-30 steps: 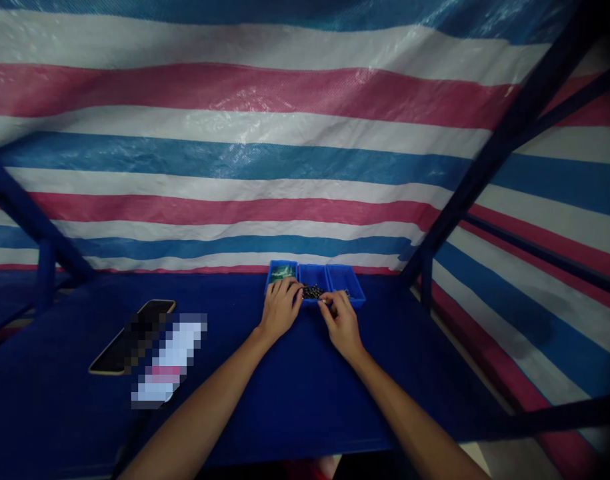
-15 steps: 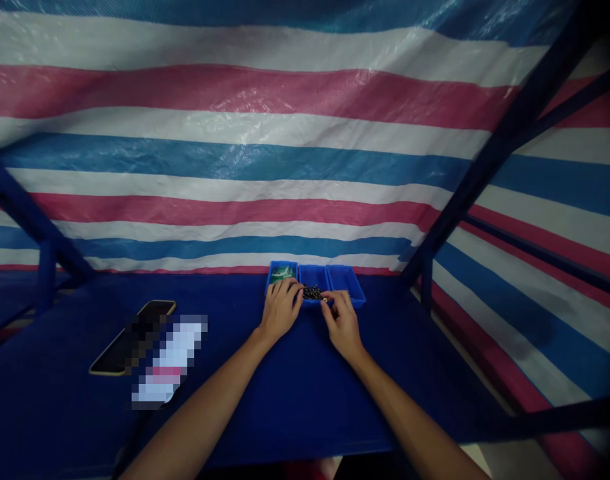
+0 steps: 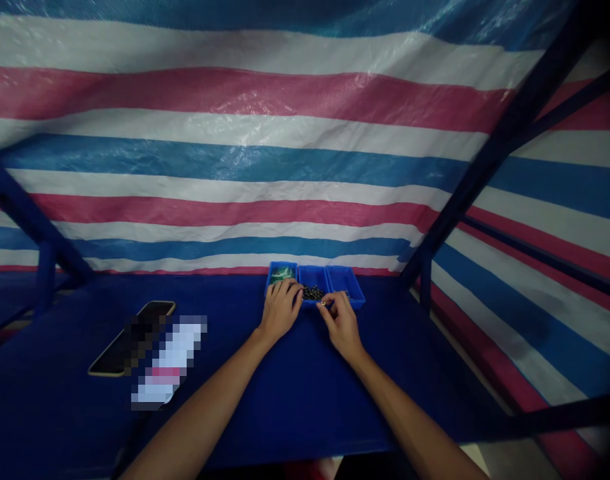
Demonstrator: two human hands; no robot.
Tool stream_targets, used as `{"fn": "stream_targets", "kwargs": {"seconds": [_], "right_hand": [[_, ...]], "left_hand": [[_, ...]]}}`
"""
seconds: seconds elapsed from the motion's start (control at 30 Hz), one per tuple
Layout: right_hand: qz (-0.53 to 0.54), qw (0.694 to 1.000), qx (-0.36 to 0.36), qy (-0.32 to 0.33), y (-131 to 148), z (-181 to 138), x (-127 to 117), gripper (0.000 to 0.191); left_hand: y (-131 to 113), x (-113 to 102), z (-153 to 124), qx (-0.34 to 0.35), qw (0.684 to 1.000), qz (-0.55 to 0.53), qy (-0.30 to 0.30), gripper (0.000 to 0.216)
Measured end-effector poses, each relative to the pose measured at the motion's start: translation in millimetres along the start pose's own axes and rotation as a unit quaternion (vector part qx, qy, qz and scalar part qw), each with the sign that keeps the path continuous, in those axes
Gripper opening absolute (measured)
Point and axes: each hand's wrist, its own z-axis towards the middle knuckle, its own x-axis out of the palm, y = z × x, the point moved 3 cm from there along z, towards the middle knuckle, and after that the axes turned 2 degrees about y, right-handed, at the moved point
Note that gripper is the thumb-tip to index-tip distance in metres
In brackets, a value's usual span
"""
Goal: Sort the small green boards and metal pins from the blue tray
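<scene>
The right hand (image 3: 343, 325) holds a small shiny piece (image 3: 323, 304) in a narrow grip, slightly nearer the table's (image 3: 295, 400) front edge than half a second ago, apparently clear of the dark pile (image 3: 313, 293) in the middle bin (image 3: 313, 275), near the far edge. The left hand (image 3: 281, 310) stays over the left bin (image 3: 269, 275); its grip cannot be told.

Makeshift workshop booth, evidenced by red-white-blue striped plastic sheeting (image 3: 285, 123), dark-blue metal framing (image 3: 489, 160), flat blue counter (image 3: 305, 387), open rectangular blue plastic bins (image 3: 343, 281).
</scene>
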Motion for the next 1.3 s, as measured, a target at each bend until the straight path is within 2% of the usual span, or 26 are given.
{"fn": "stream_targets", "kwargs": {"seconds": [0.2,1.17,1.3], "right_hand": [[0.021,0.999,0.006,0.033,2.8,-1.8,2.8,0.011],[0.055,0.998,0.02,0.026,3.9,-1.4,2.2,0.025],[0.037,0.999,0.012,0.027,4.5,-0.9,0.9,0.021]], "left_hand": [[0.9,1.4,-0.1,-0.002,1.0,-0.003,-0.001,0.024],[0.2,0.5,-0.2,0.001,1.0,-0.001,-0.002,0.024],[-0.1,0.0,0.2,0.001,1.0,-0.003,-0.001,0.025]]}}
